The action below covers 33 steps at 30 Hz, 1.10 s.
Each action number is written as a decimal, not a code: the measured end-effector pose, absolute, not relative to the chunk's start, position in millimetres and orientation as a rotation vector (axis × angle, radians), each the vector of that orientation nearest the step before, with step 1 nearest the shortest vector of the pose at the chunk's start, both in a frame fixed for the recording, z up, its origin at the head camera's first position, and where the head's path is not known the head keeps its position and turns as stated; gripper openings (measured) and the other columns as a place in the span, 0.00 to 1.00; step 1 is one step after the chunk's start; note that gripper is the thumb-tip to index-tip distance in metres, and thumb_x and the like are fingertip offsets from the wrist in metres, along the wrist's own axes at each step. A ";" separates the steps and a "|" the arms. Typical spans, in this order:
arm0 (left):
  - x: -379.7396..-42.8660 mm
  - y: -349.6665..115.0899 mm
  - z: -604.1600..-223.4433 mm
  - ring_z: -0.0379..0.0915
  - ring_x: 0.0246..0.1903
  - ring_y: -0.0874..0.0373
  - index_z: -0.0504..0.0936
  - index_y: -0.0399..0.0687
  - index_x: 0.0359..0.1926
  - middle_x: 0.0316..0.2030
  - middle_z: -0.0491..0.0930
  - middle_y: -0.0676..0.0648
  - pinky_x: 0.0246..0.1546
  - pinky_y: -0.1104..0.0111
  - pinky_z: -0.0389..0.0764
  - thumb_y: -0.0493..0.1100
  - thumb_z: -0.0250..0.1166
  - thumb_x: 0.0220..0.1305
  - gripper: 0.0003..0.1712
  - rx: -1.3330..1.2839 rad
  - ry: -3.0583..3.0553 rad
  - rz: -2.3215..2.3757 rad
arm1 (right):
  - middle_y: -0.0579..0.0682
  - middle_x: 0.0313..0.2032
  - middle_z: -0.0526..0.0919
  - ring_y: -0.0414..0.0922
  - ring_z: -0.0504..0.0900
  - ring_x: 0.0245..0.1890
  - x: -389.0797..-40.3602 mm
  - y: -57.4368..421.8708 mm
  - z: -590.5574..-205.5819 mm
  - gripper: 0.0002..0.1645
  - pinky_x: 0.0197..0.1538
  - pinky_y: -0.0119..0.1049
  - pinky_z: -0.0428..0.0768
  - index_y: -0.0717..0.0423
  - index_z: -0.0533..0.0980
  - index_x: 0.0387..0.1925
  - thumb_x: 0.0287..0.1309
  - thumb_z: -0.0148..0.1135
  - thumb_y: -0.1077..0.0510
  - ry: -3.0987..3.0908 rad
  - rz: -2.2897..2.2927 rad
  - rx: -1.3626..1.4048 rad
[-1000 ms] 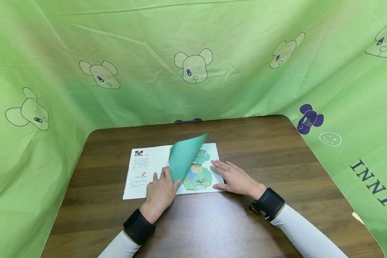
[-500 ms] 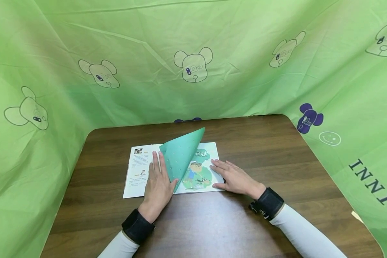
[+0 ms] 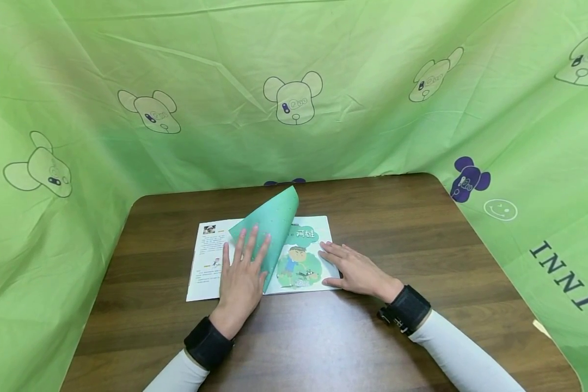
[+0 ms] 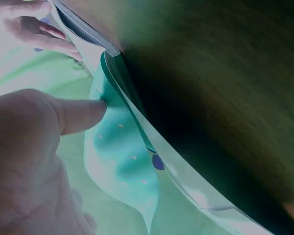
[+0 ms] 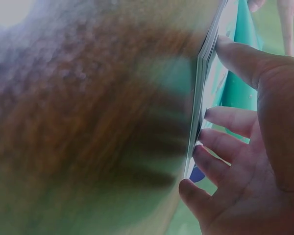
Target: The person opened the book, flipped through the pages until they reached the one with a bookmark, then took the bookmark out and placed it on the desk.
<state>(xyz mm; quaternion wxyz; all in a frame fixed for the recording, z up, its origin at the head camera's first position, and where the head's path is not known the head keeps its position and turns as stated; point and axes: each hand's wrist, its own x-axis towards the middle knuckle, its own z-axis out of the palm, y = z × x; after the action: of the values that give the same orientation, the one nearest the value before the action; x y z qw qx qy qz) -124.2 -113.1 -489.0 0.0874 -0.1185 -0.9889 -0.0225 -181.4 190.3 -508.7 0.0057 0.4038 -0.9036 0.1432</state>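
The open book (image 3: 299, 267) lies on the desk (image 3: 392, 218), toward its far edge; left grip (image 3: 241, 280), released, should smooth the curled green page (image 3: 276, 218) leftward while right grip (image 3: 359, 272), also released, steadies the right side.

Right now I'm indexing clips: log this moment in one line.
left hand: spread against green page | right hand: touching right edge of book | green page: curled | book: open on table
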 end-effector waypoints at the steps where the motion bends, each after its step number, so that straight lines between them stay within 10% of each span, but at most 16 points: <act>1: -123.9 -113.3 -489.0 0.23 0.76 0.47 0.46 0.61 0.79 0.79 0.32 0.47 0.71 0.42 0.34 0.51 0.64 0.62 0.51 -0.392 -2.945 -0.023 | 0.60 0.70 0.67 0.53 0.65 0.70 -181.4 190.2 -508.7 0.45 0.68 0.54 0.63 0.63 0.70 0.67 0.58 0.62 0.36 -2.832 0.451 1.263; 19: -119.2 -122.8 -495.6 0.38 0.76 0.44 0.60 0.57 0.76 0.78 0.48 0.48 0.71 0.44 0.46 0.42 0.60 0.62 0.40 -0.715 -2.867 0.161 | 0.58 0.71 0.66 0.51 0.63 0.71 -182.9 190.1 -511.2 0.46 0.69 0.53 0.62 0.61 0.69 0.67 0.58 0.60 0.35 -2.857 0.457 1.252; 33: -106.7 -128.7 -502.6 0.43 0.75 0.44 0.58 0.48 0.76 0.76 0.53 0.44 0.68 0.42 0.53 0.57 0.46 0.73 0.36 -0.593 -2.956 -0.105 | 0.59 0.71 0.65 0.52 0.63 0.71 -183.8 190.3 -510.7 0.46 0.69 0.54 0.62 0.61 0.68 0.68 0.58 0.60 0.34 -2.869 0.457 1.261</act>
<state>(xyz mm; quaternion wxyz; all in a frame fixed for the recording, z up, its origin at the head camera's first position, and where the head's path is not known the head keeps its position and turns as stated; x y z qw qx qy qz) -106.7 -128.7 -502.6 0.0623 -0.1962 -0.9780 -0.0348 -183.8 190.3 -510.7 -0.0128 0.3981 -0.9059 0.1442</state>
